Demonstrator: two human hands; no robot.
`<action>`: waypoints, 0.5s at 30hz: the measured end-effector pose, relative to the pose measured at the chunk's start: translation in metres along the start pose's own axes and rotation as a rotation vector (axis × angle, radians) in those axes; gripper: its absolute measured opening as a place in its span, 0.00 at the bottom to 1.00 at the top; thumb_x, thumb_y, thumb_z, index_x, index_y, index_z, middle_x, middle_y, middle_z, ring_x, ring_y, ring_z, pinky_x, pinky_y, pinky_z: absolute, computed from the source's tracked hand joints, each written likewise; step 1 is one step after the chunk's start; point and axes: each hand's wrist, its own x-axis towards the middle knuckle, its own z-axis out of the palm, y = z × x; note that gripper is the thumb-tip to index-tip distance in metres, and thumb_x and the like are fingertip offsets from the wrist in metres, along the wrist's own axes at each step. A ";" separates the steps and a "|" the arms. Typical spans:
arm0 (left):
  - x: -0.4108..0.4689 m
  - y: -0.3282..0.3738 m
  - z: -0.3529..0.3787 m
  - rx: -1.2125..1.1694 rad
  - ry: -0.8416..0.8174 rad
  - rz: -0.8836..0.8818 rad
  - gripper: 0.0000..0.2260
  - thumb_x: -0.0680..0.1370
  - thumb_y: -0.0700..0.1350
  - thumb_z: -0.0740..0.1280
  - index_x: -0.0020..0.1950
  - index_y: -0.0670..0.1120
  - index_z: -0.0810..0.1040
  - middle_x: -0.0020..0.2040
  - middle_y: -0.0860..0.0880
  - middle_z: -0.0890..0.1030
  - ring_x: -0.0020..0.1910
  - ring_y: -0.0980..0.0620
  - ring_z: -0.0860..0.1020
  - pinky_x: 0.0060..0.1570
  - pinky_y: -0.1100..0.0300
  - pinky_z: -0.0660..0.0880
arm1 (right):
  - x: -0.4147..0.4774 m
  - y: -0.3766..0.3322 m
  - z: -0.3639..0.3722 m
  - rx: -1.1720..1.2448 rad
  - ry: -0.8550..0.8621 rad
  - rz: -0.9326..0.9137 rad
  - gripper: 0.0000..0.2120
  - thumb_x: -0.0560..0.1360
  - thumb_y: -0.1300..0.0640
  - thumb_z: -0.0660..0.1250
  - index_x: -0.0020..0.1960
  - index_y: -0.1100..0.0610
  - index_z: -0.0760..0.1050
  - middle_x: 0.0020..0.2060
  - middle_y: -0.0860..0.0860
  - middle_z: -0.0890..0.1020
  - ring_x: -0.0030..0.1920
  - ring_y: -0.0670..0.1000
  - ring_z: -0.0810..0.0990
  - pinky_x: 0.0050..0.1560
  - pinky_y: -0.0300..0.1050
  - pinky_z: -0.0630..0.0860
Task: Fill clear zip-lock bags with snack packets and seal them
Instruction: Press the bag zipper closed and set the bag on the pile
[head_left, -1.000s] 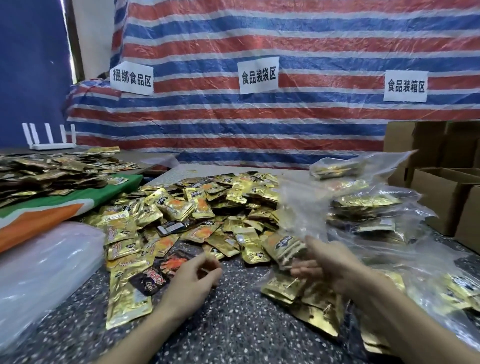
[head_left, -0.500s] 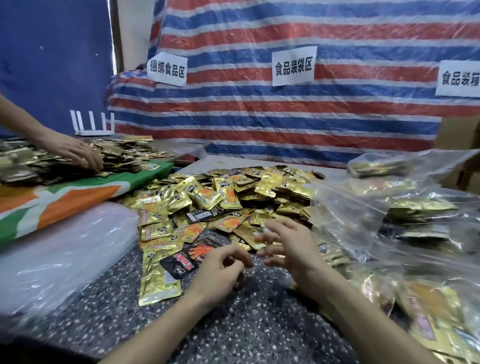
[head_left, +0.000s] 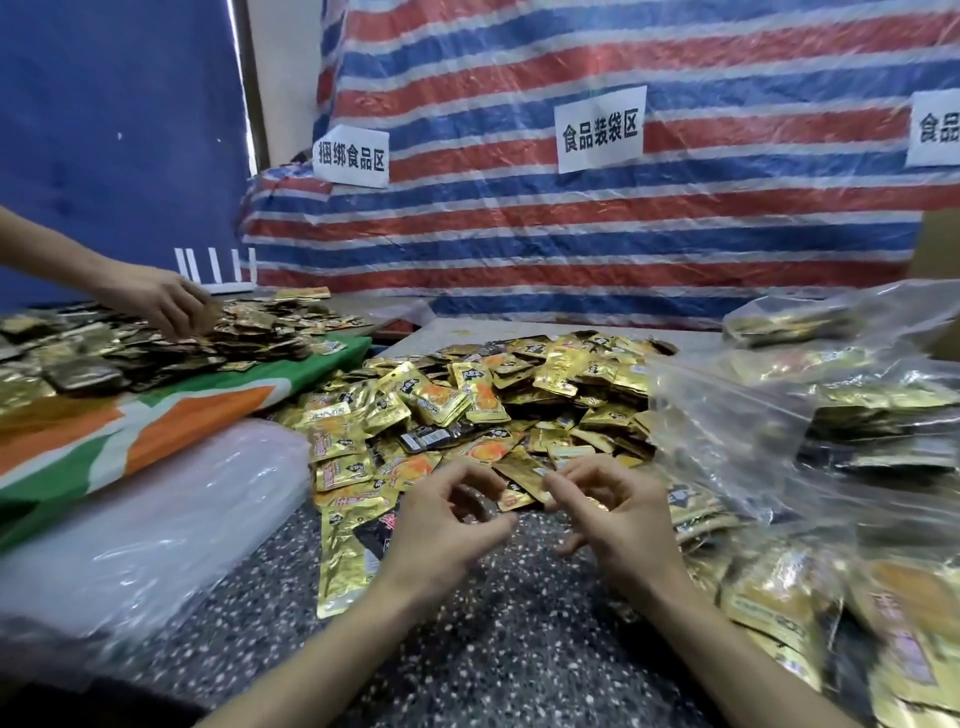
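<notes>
Gold foil snack packets (head_left: 467, 395) lie heaped mid-way across the speckled dark tabletop (head_left: 519, 649), clear zip-lock bags (head_left: 753, 431) of them along its right edge, under white paper signs (head_left: 600, 130) reading 捆绑食品区 and 食品装袋区, while my left hand (head_left: 447, 525) and right hand (head_left: 618, 519) curl at the heap's near edge, though I cannot tell whether either pinches a packet.

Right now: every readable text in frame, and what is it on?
"捆绑食品区": left sign, white paper on the striped tarp.
"食品装袋区": middle sign, same tarp.
"食品": right sign, the rest is cut off by the frame edge.
Print on the snack packets: too blurred to read.
</notes>
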 end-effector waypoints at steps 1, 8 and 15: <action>0.004 0.002 -0.011 0.031 0.009 0.021 0.06 0.74 0.40 0.74 0.45 0.48 0.80 0.40 0.52 0.82 0.37 0.58 0.80 0.38 0.66 0.77 | 0.000 -0.001 0.000 0.015 -0.014 0.008 0.09 0.71 0.54 0.75 0.39 0.60 0.81 0.44 0.52 0.82 0.39 0.58 0.84 0.26 0.52 0.81; 0.025 -0.052 -0.150 1.164 0.233 -0.358 0.14 0.77 0.51 0.68 0.61 0.49 0.76 0.60 0.46 0.79 0.58 0.44 0.75 0.57 0.50 0.70 | -0.002 -0.004 0.005 -0.020 -0.072 -0.002 0.09 0.72 0.51 0.74 0.42 0.56 0.80 0.40 0.53 0.81 0.39 0.55 0.83 0.26 0.47 0.80; 0.009 -0.077 -0.201 1.114 0.270 -0.547 0.19 0.73 0.60 0.73 0.35 0.45 0.80 0.34 0.49 0.81 0.35 0.47 0.79 0.42 0.54 0.77 | -0.003 -0.005 0.008 -0.009 -0.101 0.016 0.03 0.75 0.60 0.73 0.43 0.57 0.79 0.40 0.51 0.80 0.39 0.48 0.80 0.27 0.45 0.80</action>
